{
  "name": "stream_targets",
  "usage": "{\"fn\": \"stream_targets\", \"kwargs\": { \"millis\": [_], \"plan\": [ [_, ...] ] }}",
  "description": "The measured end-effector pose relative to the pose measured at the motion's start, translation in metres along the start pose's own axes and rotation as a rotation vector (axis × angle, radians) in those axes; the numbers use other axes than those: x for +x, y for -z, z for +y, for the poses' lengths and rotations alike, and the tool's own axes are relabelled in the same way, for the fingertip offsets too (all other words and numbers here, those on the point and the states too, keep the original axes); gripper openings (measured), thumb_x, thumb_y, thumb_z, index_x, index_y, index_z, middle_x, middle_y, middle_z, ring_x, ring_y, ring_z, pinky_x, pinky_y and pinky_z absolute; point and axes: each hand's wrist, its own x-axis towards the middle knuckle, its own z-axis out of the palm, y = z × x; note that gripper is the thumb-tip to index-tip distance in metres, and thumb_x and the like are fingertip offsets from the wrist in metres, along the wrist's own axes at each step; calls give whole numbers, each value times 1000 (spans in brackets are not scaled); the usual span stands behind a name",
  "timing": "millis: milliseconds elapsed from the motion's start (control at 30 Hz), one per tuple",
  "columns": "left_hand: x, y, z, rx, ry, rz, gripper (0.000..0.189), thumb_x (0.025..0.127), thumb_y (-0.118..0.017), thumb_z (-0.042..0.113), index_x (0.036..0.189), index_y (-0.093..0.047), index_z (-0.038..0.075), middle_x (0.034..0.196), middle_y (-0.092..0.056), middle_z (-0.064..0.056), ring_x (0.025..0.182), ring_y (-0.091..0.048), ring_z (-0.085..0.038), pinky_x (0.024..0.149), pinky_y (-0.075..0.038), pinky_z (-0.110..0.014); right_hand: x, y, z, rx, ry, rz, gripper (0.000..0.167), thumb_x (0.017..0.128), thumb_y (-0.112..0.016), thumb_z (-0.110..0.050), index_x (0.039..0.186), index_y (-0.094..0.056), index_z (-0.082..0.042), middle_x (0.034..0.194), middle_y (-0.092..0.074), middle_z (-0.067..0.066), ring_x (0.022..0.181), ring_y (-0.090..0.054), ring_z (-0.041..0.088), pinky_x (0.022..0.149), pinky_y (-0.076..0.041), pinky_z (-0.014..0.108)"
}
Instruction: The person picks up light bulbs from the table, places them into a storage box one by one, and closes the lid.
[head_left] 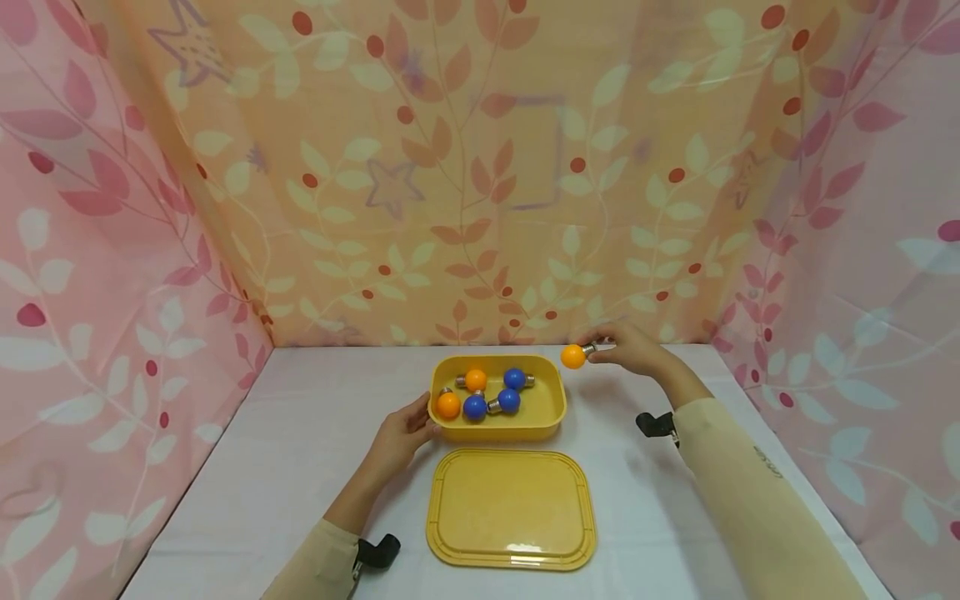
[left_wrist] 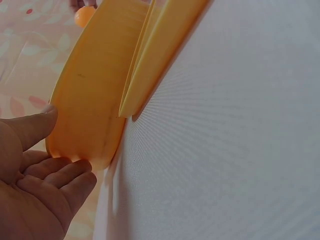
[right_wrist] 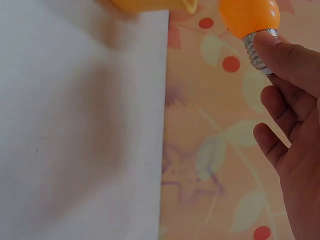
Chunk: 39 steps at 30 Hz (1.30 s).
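In the head view, a yellow plastic box (head_left: pixel 498 433) holds two orange light bulbs and three blue ones, with silver screw bases. My left hand (head_left: pixel 405 429) holds the box at its left end. The left wrist view shows the thumb (left_wrist: pixel 42 125) at the wall near the rim and the fingers curled by the corner. Up to the right of the box, my right hand (head_left: pixel 626 348) pinches an orange light bulb (head_left: pixel 573 357) by its screw base, clear of the table. In the right wrist view, the bulb (right_wrist: pixel 250 17) has its base between thumb and fingers.
A flat yellow lid (head_left: pixel 510 508) lies in front of the box on the white table (head_left: pixel 300 450). Patterned fabric (head_left: pixel 480 167) hangs behind the table and along both sides. Each wrist carries a black camera mount (head_left: pixel 378 552).
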Motion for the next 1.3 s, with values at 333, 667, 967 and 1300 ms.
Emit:
{"fn": "stream_targets", "kwargs": {
  "millis": [333, 667, 967, 1300],
  "plan": [
    [-2, 2, -1, -8, 3, -4, 71, 98, -70, 13, 159, -36, 9, 161, -41, -14, 142, -50, -28, 104, -52, -35, 14, 2, -36, -63, -26, -103, 23, 91, -80, -27, 113, -77, -27, 117, -73, -6, 119, -60, 27, 111, -44, 61],
    [-1, 3, 1, 0, 14, -2, 73, 97, -72, 15, 159, -36, 9, 160, -42, -12, 141, -51, -25, 105, -51, -32, 34, -8, -58, -115, 55, -252, 22, 89, -81, -15, 106, -79, -29, 112, -68, -7, 113, -58, 24, 108, -47, 54],
    [1, 3, 1, -2, -15, -7, 72, 97, -72, 13, 159, -36, 8, 160, -43, -12, 141, -51, -26, 104, -52, -32, 49, -28, -75, -172, 94, -370, 24, 89, -81, -14, 107, -79, -30, 110, -71, -13, 115, -58, 25, 108, -49, 49],
    [0, 2, -1, -28, 4, -10, 71, 98, -71, 13, 159, -36, 9, 162, -40, -10, 142, -50, -24, 103, -52, -28, 54, -50, -84, -248, 103, -494, 27, 88, -82, -16, 111, -80, -29, 111, -71, -16, 111, -58, 18, 100, -53, 40]
  ]
}}
